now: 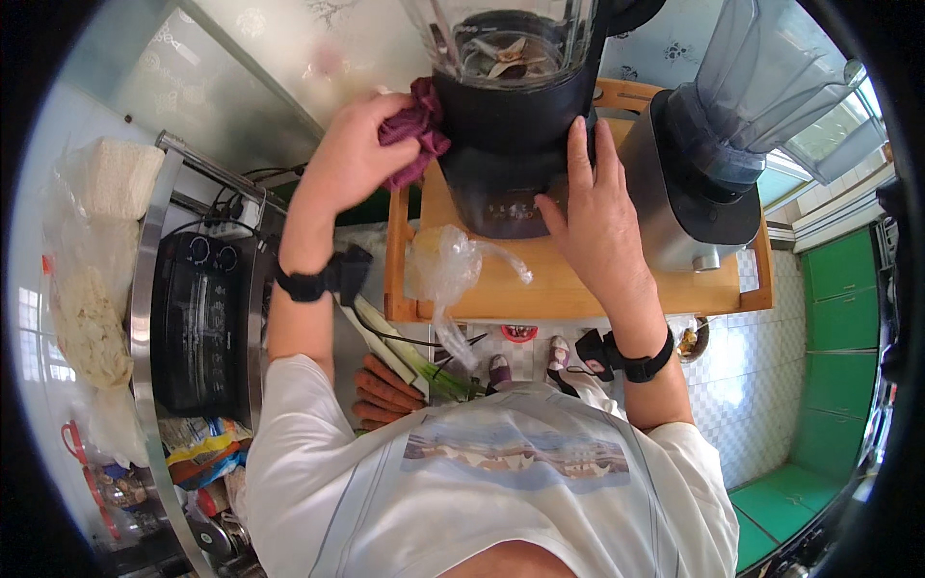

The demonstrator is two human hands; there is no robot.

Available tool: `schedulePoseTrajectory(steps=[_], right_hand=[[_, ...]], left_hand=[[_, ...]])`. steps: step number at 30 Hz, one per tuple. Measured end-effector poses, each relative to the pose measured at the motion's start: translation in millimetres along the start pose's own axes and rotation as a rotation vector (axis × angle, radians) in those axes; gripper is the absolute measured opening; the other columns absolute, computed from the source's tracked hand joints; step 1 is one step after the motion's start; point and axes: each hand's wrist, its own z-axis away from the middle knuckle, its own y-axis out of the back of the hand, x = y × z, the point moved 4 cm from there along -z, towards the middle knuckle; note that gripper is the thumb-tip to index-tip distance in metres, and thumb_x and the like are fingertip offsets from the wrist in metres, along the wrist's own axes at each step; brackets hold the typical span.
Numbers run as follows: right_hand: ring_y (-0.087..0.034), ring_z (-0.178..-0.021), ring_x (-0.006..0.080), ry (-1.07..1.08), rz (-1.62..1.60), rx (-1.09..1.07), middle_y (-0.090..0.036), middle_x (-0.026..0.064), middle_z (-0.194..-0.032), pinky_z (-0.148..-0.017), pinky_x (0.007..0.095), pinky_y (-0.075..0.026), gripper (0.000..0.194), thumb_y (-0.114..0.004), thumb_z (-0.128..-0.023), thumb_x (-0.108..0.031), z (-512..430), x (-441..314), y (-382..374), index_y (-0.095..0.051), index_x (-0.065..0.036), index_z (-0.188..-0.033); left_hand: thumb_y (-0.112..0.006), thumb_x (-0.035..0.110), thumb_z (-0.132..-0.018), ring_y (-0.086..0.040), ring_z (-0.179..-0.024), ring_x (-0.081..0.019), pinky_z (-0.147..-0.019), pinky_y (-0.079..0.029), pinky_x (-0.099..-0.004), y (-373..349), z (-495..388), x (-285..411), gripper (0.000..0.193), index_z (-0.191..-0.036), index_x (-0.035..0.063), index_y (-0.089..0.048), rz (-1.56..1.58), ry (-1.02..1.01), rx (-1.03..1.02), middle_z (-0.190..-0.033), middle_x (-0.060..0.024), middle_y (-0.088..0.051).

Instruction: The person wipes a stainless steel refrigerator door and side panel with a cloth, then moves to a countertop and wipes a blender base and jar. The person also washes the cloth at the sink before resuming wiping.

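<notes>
A black blender point(506, 137) stands on a small wooden table point(520, 289). Its clear jug point(517, 50) has metal blades at the bottom. In my left hand point(354, 155) is a crumpled purple cloth point(415, 134), pressed against the left side of the blender's black collar. My right hand point(603, 217) lies along the front right of the blender base, fingers spread and pointing up. Just below the base, a clear plastic bag point(452, 267) lies crumpled on the tabletop and hangs over its front edge.
A second, grey blender point(694, 188) with a clear jug stands close to my right hand. At left, a black toaster oven point(202, 325) sits on a metal rack. Carrots point(386, 394) and leeks point(383, 332) lie low, left of the table. Green cabinets point(838, 311) line the right.
</notes>
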Motion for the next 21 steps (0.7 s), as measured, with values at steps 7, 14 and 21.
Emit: schedulePoseTrajectory(steps=[7, 14, 21], right_hand=[[-0.043, -0.128, 0.0477, 0.033, -0.054, -0.004, -0.029, 0.0324, -0.150, -0.101, 0.0451, -0.046, 0.084, -0.069, -0.079, -0.007, 4, 4, 5, -0.027, -0.003, -0.151], [-0.055, -0.124, 0.0339, -0.047, -0.338, -0.156, -0.030, 0.0138, -0.158, -0.096, 0.0345, -0.048, 0.074, -0.054, -0.080, 0.007, 5, 25, 21, -0.037, -0.010, -0.150], [-0.047, -0.129, 0.0429, -0.014, -0.278, -0.136, -0.030, 0.0216, -0.155, -0.101, 0.0419, -0.046, 0.070, -0.055, -0.081, 0.002, 4, 22, 11, -0.034, -0.002, -0.147]], left_hand=[[-0.070, 0.006, -0.072, -0.062, -0.090, -0.0324, -0.077, -0.052, -0.0381, -44, 56, 90, 0.037, -0.109, 0.0093, -0.068, -0.049, -0.195, 0.012, -0.102, -0.0122, -0.058], [-0.055, -0.005, -0.080, -0.068, -0.093, -0.0164, -0.084, -0.054, -0.0305, -34, 64, 38, 0.034, -0.113, 0.0011, -0.065, 0.742, 0.094, 0.205, -0.105, -0.0078, -0.070], [-0.051, -0.001, -0.087, -0.064, -0.106, -0.0270, -0.095, -0.049, -0.0353, -60, -26, -61, 0.044, -0.131, 0.0015, -0.052, 0.700, 0.082, 0.531, -0.115, -0.0142, -0.066]])
